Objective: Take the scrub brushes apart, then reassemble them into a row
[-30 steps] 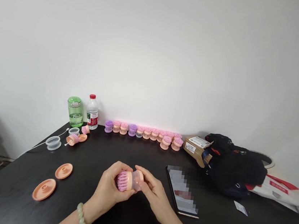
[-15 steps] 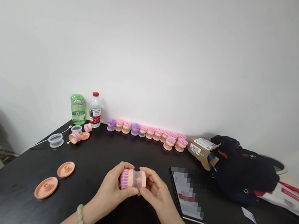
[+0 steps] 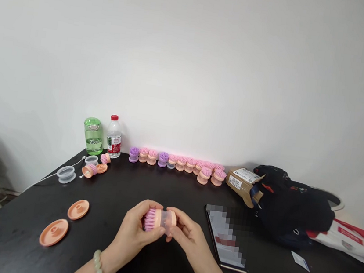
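Both hands grip one small round scrub brush [image 3: 157, 220] above the table's near middle. It lies on its side, pink bristles to the left, a clear middle section and a peach base to the right. My left hand [image 3: 135, 228], with a beaded bracelet at the wrist, is closed around the bristle end. My right hand [image 3: 186, 234] closes on the peach base, thumb and fingers at its edge. Left of the hands lie a larger peach disc [image 3: 54, 232] and a smaller peach disc [image 3: 78, 209], each with a raised centre.
Finished-looking pink and purple brushes [image 3: 180, 163] line the wall. Loose brush parts [image 3: 89, 170] and a clear ring [image 3: 66, 174] lie at left by a green bottle [image 3: 93, 136] and water bottle [image 3: 114, 137]. At right are a tablet [image 3: 225, 238], carton [image 3: 242, 184] and dark bag [image 3: 295, 208].
The right fingers have shifted slightly around the base of the brush. The whole view has moved a little; both hands keep hold of the brush.
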